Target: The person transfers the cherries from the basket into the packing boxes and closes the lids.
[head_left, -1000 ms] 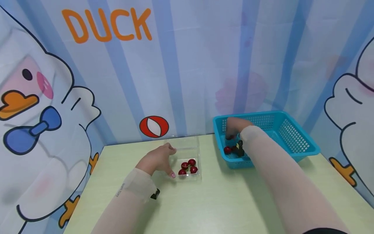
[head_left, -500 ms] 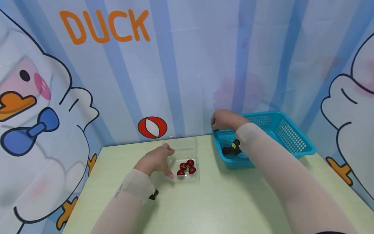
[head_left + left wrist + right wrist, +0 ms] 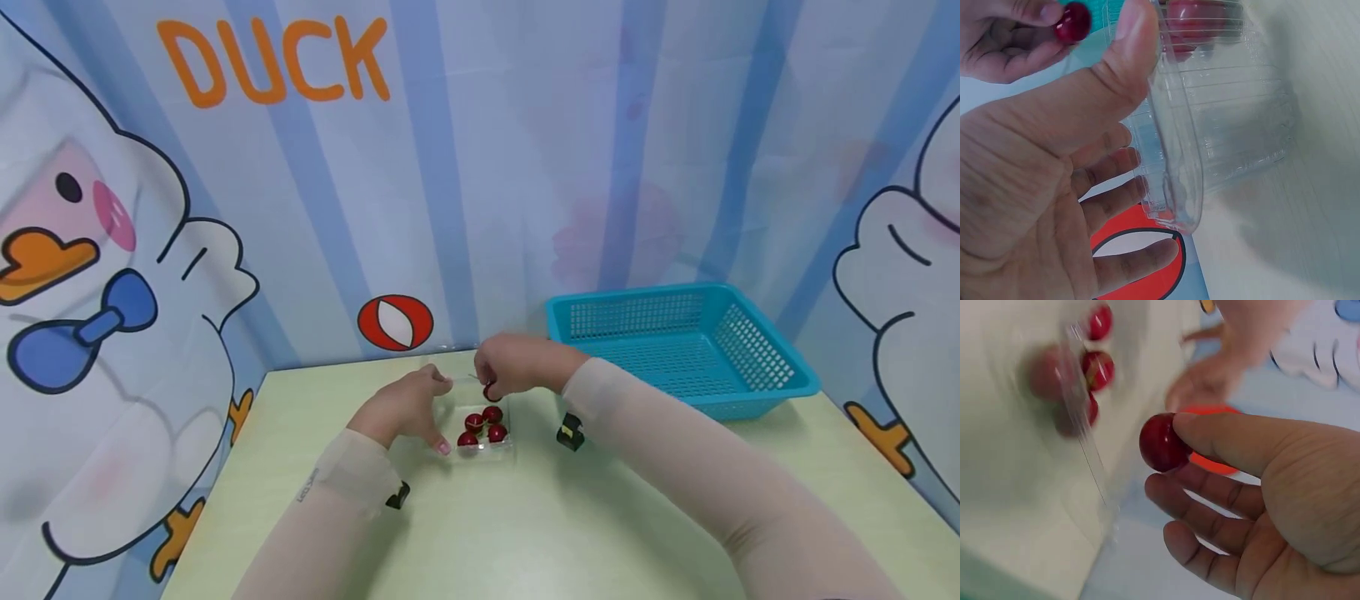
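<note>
A cherry (image 3: 1163, 442) is pinched between the thumb and fingers of my right hand (image 3: 521, 364), over the back part of a clear plastic box (image 3: 457, 458). Its thin stem shows in the left wrist view. Several more cherries (image 3: 492, 414) lie together inside the box's near part. My left hand (image 3: 405, 408) rests along the box's left side, thumb at the near corner and the other fingers spread toward the back. In the left wrist view those fingers (image 3: 1116, 203) look fairly straight against the clear wall.
A blue perforated basket (image 3: 806, 383) stands at the table's back right. My right forearm covers its near-left corner. Behind the pale table (image 3: 480, 533) hangs a cloth backdrop (image 3: 510, 167) with duck drawings.
My right hand has come out of the blue basket and moved left to the clear box, bringing a cherry. The left hand stays at the box's side.
</note>
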### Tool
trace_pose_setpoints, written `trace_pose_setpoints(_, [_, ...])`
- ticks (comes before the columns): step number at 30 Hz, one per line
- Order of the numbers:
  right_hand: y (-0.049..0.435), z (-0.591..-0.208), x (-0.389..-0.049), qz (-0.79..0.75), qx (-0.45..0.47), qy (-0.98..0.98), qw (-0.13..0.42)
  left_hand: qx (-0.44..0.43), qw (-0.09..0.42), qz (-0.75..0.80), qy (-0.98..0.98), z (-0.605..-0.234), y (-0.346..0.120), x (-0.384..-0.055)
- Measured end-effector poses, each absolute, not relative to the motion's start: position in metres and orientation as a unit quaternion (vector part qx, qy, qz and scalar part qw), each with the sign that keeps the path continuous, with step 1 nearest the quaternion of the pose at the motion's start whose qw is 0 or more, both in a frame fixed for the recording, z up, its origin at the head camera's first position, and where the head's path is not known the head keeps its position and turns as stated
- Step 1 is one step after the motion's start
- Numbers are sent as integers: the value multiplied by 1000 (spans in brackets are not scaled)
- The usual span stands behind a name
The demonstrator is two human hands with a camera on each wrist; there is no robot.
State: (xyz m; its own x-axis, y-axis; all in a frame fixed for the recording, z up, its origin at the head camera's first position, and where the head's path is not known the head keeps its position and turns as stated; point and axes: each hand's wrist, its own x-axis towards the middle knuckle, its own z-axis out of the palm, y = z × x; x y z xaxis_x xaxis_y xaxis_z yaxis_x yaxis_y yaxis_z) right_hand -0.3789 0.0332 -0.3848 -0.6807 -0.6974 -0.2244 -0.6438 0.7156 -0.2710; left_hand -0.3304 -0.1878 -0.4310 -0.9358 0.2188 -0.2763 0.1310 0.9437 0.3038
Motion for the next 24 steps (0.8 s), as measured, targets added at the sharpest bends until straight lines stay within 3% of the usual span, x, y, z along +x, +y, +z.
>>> trace_pose_setpoints(12, [9, -420, -353, -70, -399, 889, 215, 97, 153, 141, 973, -431, -188, -330])
trace_pose_setpoints(24, [16, -415, -362, -65, -400, 897, 179, 102, 152, 133, 974, -431, -189, -331])
